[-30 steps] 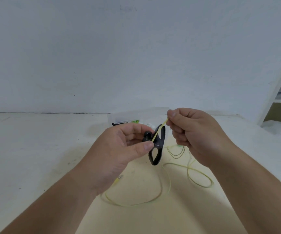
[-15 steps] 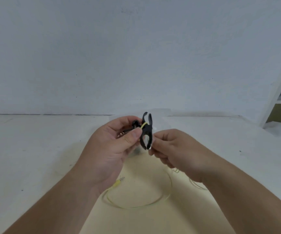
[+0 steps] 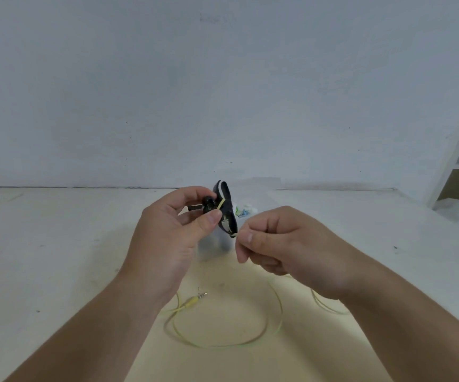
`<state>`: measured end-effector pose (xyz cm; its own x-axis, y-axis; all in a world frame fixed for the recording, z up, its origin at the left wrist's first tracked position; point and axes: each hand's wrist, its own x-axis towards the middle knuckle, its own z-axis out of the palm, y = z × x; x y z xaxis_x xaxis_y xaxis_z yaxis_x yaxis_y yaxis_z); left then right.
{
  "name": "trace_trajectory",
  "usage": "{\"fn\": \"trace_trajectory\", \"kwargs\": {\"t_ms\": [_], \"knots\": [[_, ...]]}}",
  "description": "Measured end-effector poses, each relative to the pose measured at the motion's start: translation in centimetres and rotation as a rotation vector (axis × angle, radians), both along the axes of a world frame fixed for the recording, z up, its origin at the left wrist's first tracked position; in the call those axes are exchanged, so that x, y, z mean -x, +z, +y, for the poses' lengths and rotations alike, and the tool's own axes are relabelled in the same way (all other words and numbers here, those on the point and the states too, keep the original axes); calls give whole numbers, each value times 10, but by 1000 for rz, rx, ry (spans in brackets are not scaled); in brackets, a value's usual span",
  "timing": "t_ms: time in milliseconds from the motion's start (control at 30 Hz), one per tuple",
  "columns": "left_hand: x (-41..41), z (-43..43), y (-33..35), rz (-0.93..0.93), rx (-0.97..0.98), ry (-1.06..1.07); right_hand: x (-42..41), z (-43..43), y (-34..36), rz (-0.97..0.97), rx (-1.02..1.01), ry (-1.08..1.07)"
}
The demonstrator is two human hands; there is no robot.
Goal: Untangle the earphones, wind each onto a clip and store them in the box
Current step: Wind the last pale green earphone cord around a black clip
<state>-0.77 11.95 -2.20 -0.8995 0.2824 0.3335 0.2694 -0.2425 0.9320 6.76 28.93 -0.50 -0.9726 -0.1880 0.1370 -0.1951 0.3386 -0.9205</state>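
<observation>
White wall (image 3: 223,92) behind, pale table (image 3: 43,244) below. L hand (image 3: 167,244) curled round black clip (image 3: 227,213), thumb + fingers gripping it, up off table. R hand (image 3: 283,244) pinches yellow cord (image 3: 223,346) at clip's lower end; rest lies looped on table w/ plug (image 3: 198,296). Prob. clear box (image 3: 214,248) behind hands.

The pale table (image 3: 57,257) runs back to the wall, whiter at the far side and cream-toned nearer in. A thin yellow-green earphone cable (image 3: 223,346) lies on it in a wide loose loop, its jack plug (image 3: 195,298) resting just inside the loop's left edge. Further back a translucent box (image 3: 213,248) stands on the surface, mostly hidden, so I can't make out its contents.
</observation>
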Motion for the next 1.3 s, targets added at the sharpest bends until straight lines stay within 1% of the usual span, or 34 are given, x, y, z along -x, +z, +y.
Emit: {"fn": "trace_trajectory", "kwargs": {"t_ms": [100,167,300,333,400,500,567,633,700,767,833,933,1033,1100,1200,1300], "knots": [[0,0,-1,71,116,16,-1,0,2,9,32,10],[-1,0,0,53,107,-41,-2,1,5,43,95,-73],[1,-2,3,-22,33,-152,0,14,12,79,288,-326],[1,-2,3,-17,43,-168,-1,16,14,82,315,-348],[-3,0,3,35,123,-181,-1,19,16,84,342,-325],[-8,4,0,111,250,-222,-1,18,15,101,331,-225],[-10,4,0,135,271,-273,0,18,13,149,302,-250],[-10,3,1,126,216,-308,2,22,10,194,254,-374],[-9,1,3,88,122,-341,5,25,6,196,194,-490],[-9,0,3,47,41,-379,7,25,2,167,164,-518],[-8,0,4,-12,-35,-390,9,21,-1,115,84,-479],[-8,1,4,-90,-92,-387,9,9,-6,6,-83,-323],[-6,1,2,-168,-142,-363,9,3,-8,7,-181,-290],[-4,1,0,-193,-175,-284,7,5,-7,-3,-179,-234],[-4,5,-2,-192,-183,-178,2,4,-5,-50,-161,-57],[-7,8,-3,-137,-107,-74,1,1,-5,-72,-172,39]]}}
